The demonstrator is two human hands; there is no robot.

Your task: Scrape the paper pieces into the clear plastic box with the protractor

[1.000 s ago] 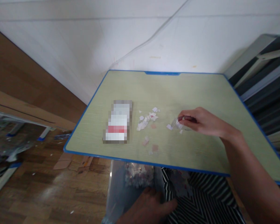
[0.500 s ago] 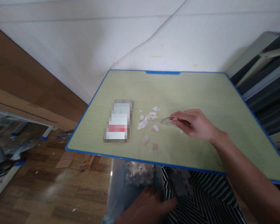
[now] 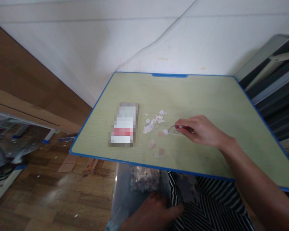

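My right hand (image 3: 197, 130) pinches a thin, clear, curved piece of plastic (image 3: 176, 129) just above the table, thumb and index finger pressed together. At the plastic's left edge is a small white paper scrap (image 3: 165, 132), seemingly touching it. More white scraps (image 3: 149, 127) lie in a loose cluster to the left, and a few pinkish scraps (image 3: 161, 151) are nearer the front edge. Below the table, my left hand (image 3: 154, 210) is at the side of a translucent bin (image 3: 118, 186), thumb spread from the fingers. Its fingertips are dim and partly hidden.
A blurred-out phone-shaped object (image 3: 124, 125) lies on the left of the blue-edged table (image 3: 202, 93). The bin contains a heap of small pale pieces (image 3: 145, 178). Striped cloth (image 3: 216, 205) covers the lap. A white wall (image 3: 139, 35) stands behind, a brown panel (image 3: 26, 64) at left.
My right hand has moved slightly toward the table's front with the clear plastic. One white scrap has shifted right, uncovering a pinkish scrap. My left hand stays in place.
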